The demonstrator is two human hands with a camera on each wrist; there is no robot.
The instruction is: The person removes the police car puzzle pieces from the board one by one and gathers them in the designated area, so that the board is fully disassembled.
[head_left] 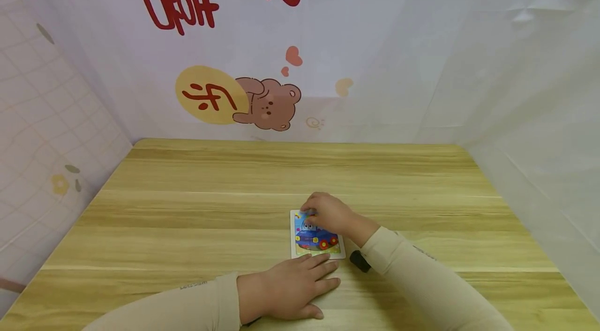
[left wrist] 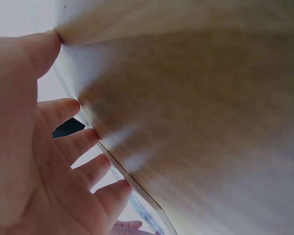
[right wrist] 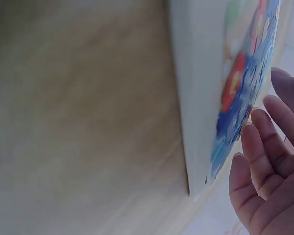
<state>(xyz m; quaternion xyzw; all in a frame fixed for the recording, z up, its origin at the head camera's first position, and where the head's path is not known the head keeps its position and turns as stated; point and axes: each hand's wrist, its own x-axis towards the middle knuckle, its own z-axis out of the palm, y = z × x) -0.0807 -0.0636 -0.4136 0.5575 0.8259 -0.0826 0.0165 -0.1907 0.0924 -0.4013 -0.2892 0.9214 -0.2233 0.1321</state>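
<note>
- Picture card [head_left: 316, 240], white-bordered with a blue cartoon vehicle and red wheels, lies flat on the wooden table [head_left: 187, 206], near its front centre
- Right hand [head_left: 328, 212] rests over the card's far end, knuckles up, covering the upper part of the print; forearm in a beige sleeve [head_left: 422, 273] runs in from the lower right
- Right wrist view shows the right fingers [right wrist: 257, 147] only slightly bent, lying against the printed face; nothing pinched or lifted, so the hand is open
- Left hand [head_left: 295, 286] lies palm down on the table just in front of the card, fingertips at its near edge
- Left wrist view shows the left fingers [left wrist: 83, 142] spread and straight, tips pressed to the wood; hand open, holding nothing
- A small black object [head_left: 360, 261] sits at the right wrist; its nature cannot be told
</note>
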